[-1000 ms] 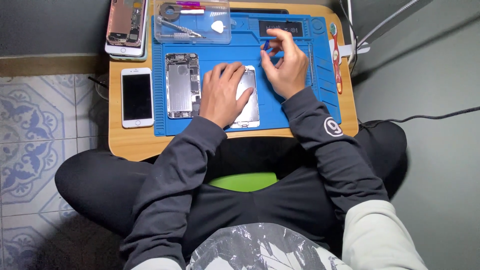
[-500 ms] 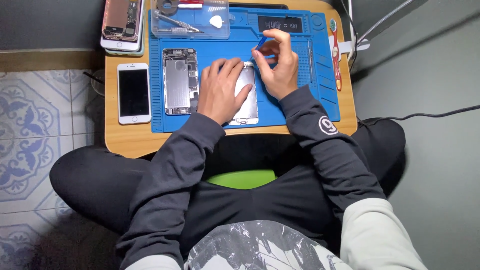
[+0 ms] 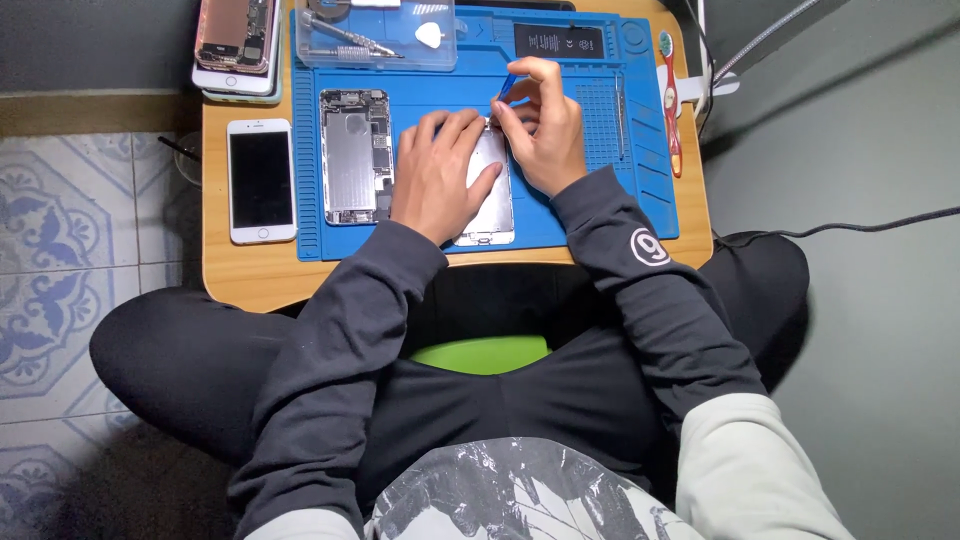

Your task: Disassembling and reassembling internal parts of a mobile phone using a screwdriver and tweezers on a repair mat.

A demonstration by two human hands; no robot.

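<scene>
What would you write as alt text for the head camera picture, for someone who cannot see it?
Seen from above, a seated person's left hand presses flat on a silver phone panel on a blue work mat, while the right hand holds a thin blue tool at the panel's top edge. An opened phone body and a white phone lie to the left.

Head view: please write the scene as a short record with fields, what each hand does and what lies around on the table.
Left hand: left hand lies flat on the silver phone panel, pressing it to the blue mat
Right hand: right hand pinches a thin blue tool at the panel's top edge
Beside the panel: opened phone body, insides showing, on the mat
Off the mat: white phone, screen dark, on the wooden table
Far edge: clear tray with small tools
Right edge: red-handled tool
</scene>
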